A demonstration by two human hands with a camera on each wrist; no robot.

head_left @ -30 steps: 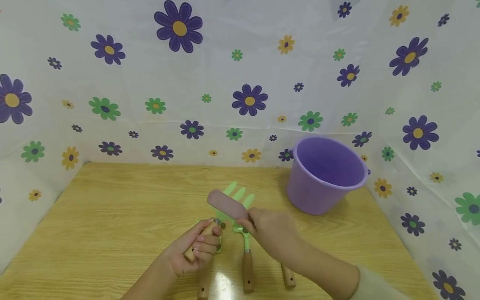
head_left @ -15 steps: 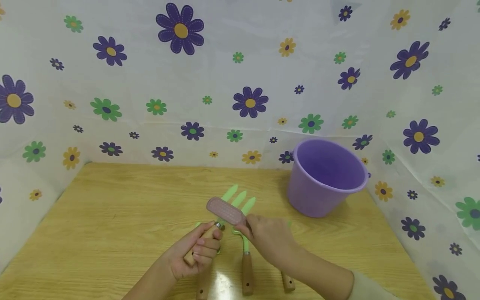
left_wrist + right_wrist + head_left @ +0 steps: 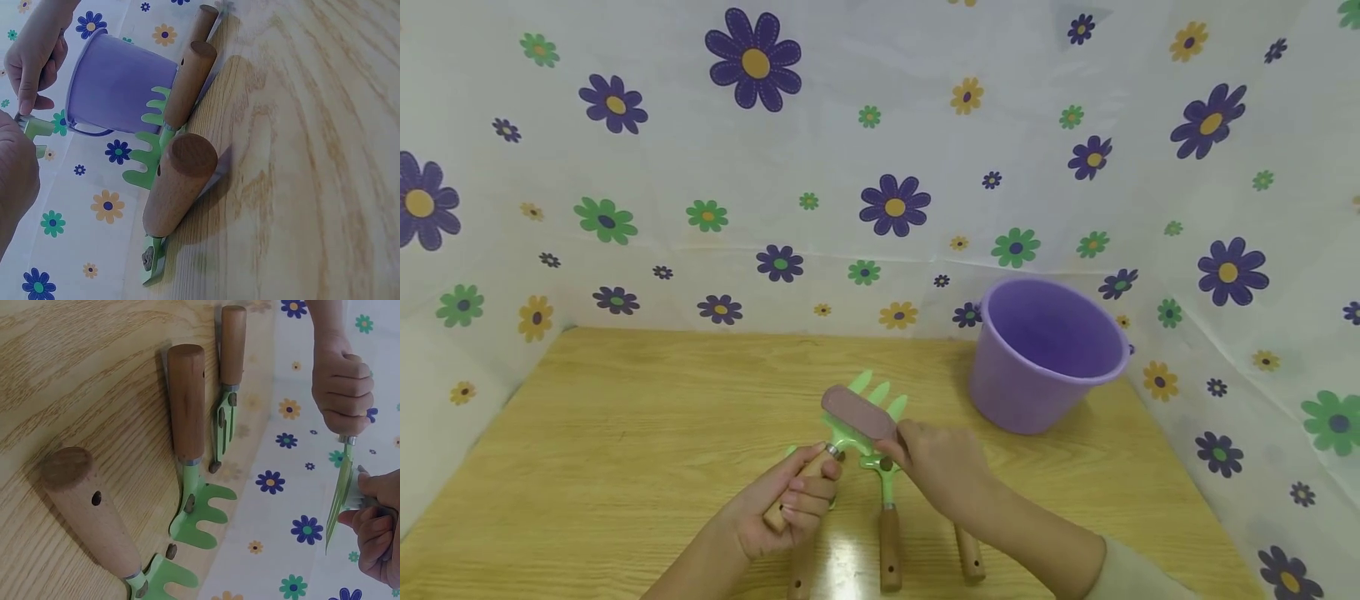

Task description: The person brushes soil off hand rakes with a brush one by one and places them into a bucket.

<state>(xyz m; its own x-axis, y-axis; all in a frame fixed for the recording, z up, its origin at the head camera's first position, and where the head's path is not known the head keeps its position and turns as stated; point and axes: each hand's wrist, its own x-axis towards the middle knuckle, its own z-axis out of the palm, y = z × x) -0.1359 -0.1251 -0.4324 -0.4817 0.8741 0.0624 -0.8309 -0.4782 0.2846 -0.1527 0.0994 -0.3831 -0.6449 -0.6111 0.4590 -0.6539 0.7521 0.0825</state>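
My left hand (image 3: 790,504) grips the wooden handle of a small garden fork (image 3: 847,437), whose green tines point away and up to the right. In my right hand (image 3: 943,475) is a brush with a mauve back (image 3: 856,410), held across the fork's head. Its pale bristles (image 3: 355,495) face the green metal in the right wrist view, at or very near its surface. Below the hands lie several green-headed tools with wooden handles, among them a hand rake (image 3: 890,546) in the middle, another rake (image 3: 94,512) and a slotted tool (image 3: 233,347).
A purple bucket (image 3: 1022,400) stands at the back right of the wooden table (image 3: 647,417). Small brown lumps (image 3: 172,551) lie on and beside the tools. A flower-printed sheet (image 3: 820,125) encloses the back and sides.
The brush has shifted slightly down, then back up over the fork's head, with its bristle side turning a little. My left hand keeps the fork nearly still; the head view moved slightly.
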